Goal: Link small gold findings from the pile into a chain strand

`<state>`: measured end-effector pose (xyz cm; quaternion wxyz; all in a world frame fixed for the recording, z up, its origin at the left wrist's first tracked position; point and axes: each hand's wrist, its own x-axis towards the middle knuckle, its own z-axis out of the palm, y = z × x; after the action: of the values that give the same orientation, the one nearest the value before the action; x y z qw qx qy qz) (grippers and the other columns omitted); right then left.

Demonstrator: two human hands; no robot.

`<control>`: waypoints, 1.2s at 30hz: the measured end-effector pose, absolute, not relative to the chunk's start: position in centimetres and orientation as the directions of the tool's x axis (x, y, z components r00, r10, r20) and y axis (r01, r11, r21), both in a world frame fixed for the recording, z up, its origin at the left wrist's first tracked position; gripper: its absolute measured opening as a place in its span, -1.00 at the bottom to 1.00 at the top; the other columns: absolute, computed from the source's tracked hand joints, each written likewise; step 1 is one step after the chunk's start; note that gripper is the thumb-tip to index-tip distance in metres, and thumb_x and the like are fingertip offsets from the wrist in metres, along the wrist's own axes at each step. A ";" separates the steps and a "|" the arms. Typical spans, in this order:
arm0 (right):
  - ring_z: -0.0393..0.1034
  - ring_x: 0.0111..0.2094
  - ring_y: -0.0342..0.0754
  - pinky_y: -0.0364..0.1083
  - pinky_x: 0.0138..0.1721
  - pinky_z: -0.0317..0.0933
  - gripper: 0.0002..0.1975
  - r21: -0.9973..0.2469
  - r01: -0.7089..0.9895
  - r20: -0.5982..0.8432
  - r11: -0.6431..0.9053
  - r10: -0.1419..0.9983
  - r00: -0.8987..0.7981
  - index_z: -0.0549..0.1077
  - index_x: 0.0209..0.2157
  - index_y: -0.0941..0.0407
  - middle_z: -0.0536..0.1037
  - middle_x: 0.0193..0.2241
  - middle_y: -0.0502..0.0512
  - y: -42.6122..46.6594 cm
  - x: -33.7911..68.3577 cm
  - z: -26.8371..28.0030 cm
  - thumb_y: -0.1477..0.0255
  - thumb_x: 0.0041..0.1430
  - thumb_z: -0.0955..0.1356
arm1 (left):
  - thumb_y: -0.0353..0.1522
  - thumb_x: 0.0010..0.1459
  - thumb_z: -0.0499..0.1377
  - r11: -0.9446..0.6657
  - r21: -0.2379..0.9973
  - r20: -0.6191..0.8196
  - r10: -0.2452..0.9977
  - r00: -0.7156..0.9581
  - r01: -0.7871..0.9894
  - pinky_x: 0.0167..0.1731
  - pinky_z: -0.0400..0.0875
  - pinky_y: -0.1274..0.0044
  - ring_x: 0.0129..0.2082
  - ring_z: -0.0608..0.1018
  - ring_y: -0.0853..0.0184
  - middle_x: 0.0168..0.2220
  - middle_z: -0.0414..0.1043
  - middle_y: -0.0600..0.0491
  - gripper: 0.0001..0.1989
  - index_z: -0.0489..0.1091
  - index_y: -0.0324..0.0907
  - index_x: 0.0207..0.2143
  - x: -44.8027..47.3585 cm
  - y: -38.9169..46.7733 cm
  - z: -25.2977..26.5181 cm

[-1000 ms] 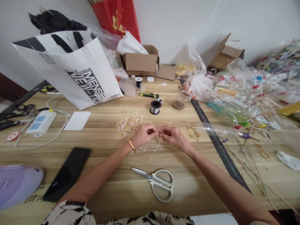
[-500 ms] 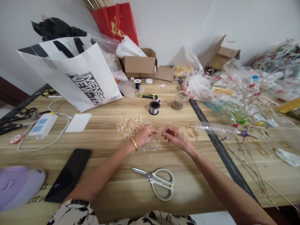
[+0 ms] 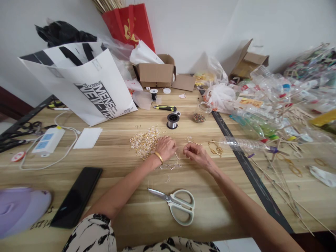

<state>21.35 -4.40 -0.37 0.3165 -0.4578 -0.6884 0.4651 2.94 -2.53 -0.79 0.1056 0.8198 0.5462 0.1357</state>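
Note:
My left hand (image 3: 167,148), a gold bangle on its wrist, is closed at the right edge of a pile of small gold and clear beads (image 3: 144,141). Its fingertips are pinched together; what lies in them is too small to make out. Just to the right, my right hand (image 3: 195,152) is closed too, thumb against forefinger, around something I cannot make out. A thin pale strand (image 3: 177,158) hangs between the hands. Below it lies a silver chain (image 3: 168,167). White-handled scissors (image 3: 181,206) rest nearer to me, with their blades pointing left.
Beyond the hands stand a spool of wire (image 3: 172,121), a yellow-black cutter knife (image 3: 165,108) and a jar of beads (image 3: 201,112). A gold chain (image 3: 215,148) lies right. A black phone (image 3: 76,196) is at left; plastic bottles (image 3: 270,91) crowd the right side.
My left hand has moved slightly right and turned over more, covering less of the bead pile. My right hand has shifted a little to the right and stays pinched.

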 end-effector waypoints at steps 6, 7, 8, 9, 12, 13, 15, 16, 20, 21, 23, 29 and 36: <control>0.22 -0.58 -0.21 -0.20 -0.54 0.11 -0.89 -0.924 0.346 0.023 0.166 0.923 -0.383 0.37 -0.46 0.16 0.35 -0.62 -0.06 -4.2 21.6 -0.9 0.40 0.07 0.30 | -0.34 0.12 0.11 -0.383 0.206 0.050 0.923 0.381 0.900 -0.17 0.20 0.32 -0.19 0.41 0.14 -0.30 0.45 -0.10 -0.85 0.40 -0.24 -0.41 3.7 -2.5 -0.8; 0.21 -0.58 -0.20 -0.19 -0.53 0.10 -0.89 -0.925 0.344 0.019 0.163 0.922 -0.386 0.37 -0.46 0.16 0.35 -0.62 -0.06 -4.2 21.7 -1.1 0.40 0.06 0.30 | -0.37 0.13 0.09 -0.388 0.198 0.038 0.921 0.389 0.900 -0.17 0.20 0.32 -0.19 0.42 0.13 -0.30 0.46 -0.10 -0.86 0.40 -0.24 -0.40 3.7 -2.5 -0.7; 0.21 -0.57 -0.20 -0.19 -0.53 0.09 -0.89 -0.926 0.341 0.017 0.162 0.921 -0.389 0.37 -0.47 0.16 0.35 -0.61 -0.06 -4.2 21.7 -1.2 0.41 0.06 0.30 | -0.41 0.13 0.06 -0.395 0.188 0.028 0.917 0.398 0.899 -0.18 0.21 0.32 -0.19 0.43 0.13 -0.30 0.46 -0.10 -0.86 0.40 -0.24 -0.39 3.7 -2.5 -0.7; 0.21 -0.57 -0.20 -0.19 -0.52 0.09 -0.89 -0.927 0.337 0.018 0.161 0.920 -0.392 0.36 -0.47 0.15 0.34 -0.61 -0.06 -4.2 21.7 -1.3 0.40 0.06 0.30 | -0.43 0.13 0.05 -0.402 0.176 0.023 0.914 0.405 0.898 -0.18 0.21 0.32 -0.19 0.43 0.13 -0.30 0.46 -0.11 -0.85 0.40 -0.24 -0.39 3.7 -2.6 -0.6; 0.20 -0.56 -0.20 -0.18 -0.52 0.08 -0.89 -0.929 0.330 0.022 0.165 0.918 -0.395 0.35 -0.48 0.15 0.33 -0.61 -0.07 -4.2 21.7 -1.8 0.40 0.05 0.29 | -0.47 0.13 0.02 -0.430 0.136 0.033 0.903 0.429 0.893 -0.16 0.20 0.29 -0.18 0.44 0.11 -0.28 0.46 -0.16 -0.83 0.41 -0.28 -0.35 3.7 -2.8 -0.5; 0.19 -0.57 -0.20 -0.19 -0.52 0.07 -0.89 -0.929 0.330 0.026 0.168 0.918 -0.396 0.35 -0.47 0.15 0.33 -0.61 -0.07 -4.2 21.7 -1.9 0.41 0.05 0.29 | -0.49 0.13 0.01 -0.437 0.123 0.042 0.899 0.435 0.891 -0.15 0.20 0.28 -0.17 0.44 0.10 -0.28 0.46 -0.18 -0.82 0.41 -0.30 -0.34 3.7 -3.0 -0.6; 0.17 -0.57 -0.20 -0.19 -0.52 0.06 -0.90 -0.927 0.331 0.031 0.175 0.917 -0.399 0.36 -0.47 0.15 0.33 -0.60 -0.07 -4.2 21.7 -2.1 0.42 0.05 0.29 | -0.51 0.12 0.00 -0.450 0.106 0.055 0.893 0.447 0.887 -0.12 0.19 0.27 -0.15 0.43 0.08 -0.26 0.46 -0.21 -0.81 0.41 -0.32 -0.33 3.7 -3.2 -0.6; 0.17 -0.57 -0.21 -0.19 -0.52 0.06 -0.91 -0.926 0.333 0.034 0.180 0.916 -0.401 0.36 -0.46 0.15 0.33 -0.60 -0.07 -4.1 21.7 -2.1 0.43 0.05 0.29 | -0.52 0.11 0.00 -0.459 0.104 0.054 0.889 0.456 0.882 -0.12 0.19 0.26 -0.14 0.43 0.08 -0.27 0.45 -0.22 -0.81 0.41 -0.32 -0.34 3.7 -3.2 -0.7; 0.18 -0.56 -0.20 -0.19 -0.50 0.07 -0.92 -0.919 0.345 0.040 0.190 0.916 -0.399 0.36 -0.46 0.15 0.33 -0.59 -0.06 -3.8 21.6 -2.2 0.43 0.05 0.28 | -0.51 0.13 -0.01 -0.452 0.154 0.050 0.892 0.450 0.879 -0.16 0.24 0.30 -0.18 0.45 0.10 -0.31 0.46 -0.20 -0.80 0.41 -0.30 -0.37 3.2 -3.2 -0.4; 0.18 -0.55 -0.20 -0.18 -0.50 0.07 -0.91 -0.916 0.351 0.043 0.195 0.917 -0.396 0.36 -0.46 0.15 0.33 -0.59 -0.06 -3.7 21.5 -2.2 0.43 0.05 0.28 | -0.51 0.14 -0.01 -0.432 0.187 0.052 0.901 0.430 0.882 -0.18 0.26 0.32 -0.20 0.46 0.11 -0.32 0.47 -0.19 -0.79 0.41 -0.29 -0.38 3.0 -3.1 -0.2; 0.19 -0.55 -0.19 -0.19 -0.50 0.08 -0.91 -0.908 0.364 0.050 0.205 0.919 -0.391 0.37 -0.46 0.15 0.34 -0.58 -0.06 -3.4 21.3 -2.1 0.43 0.05 0.28 | -0.49 0.14 0.01 -0.376 0.288 0.049 0.924 0.379 0.881 -0.22 0.30 0.37 -0.25 0.49 0.16 -0.35 0.48 -0.13 -0.82 0.42 -0.27 -0.37 2.6 -2.8 0.2; 0.23 -0.56 -0.19 -0.19 -0.51 0.10 -0.89 -0.896 0.395 0.046 0.204 0.926 -0.375 0.37 -0.44 0.14 0.36 -0.59 -0.05 -2.6 20.1 -1.8 0.39 0.07 0.28 | -0.47 0.04 0.14 -0.054 0.820 -0.062 0.981 0.183 0.570 -0.40 0.39 0.53 -0.47 0.53 0.35 -0.47 0.51 0.00 -0.93 0.41 -0.25 -0.47 1.2 -2.2 0.6; 0.26 -0.58 -0.19 -0.20 -0.54 0.15 -0.89 -0.925 0.338 0.029 0.175 0.918 -0.396 0.39 -0.43 0.14 0.39 -0.59 -0.06 -1.9 18.9 -1.8 0.37 0.05 0.31 | -0.45 -0.04 0.25 0.131 0.991 -0.131 0.973 0.190 0.017 -0.47 0.42 0.58 -0.55 0.51 0.44 -0.54 0.48 0.03 -0.88 0.35 -0.31 -0.43 0.3 -2.0 0.7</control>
<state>18.93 -1.93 -1.77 0.3160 -0.4495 -0.6985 0.4585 0.30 -2.04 0.68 0.5764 0.5125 0.4828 0.4149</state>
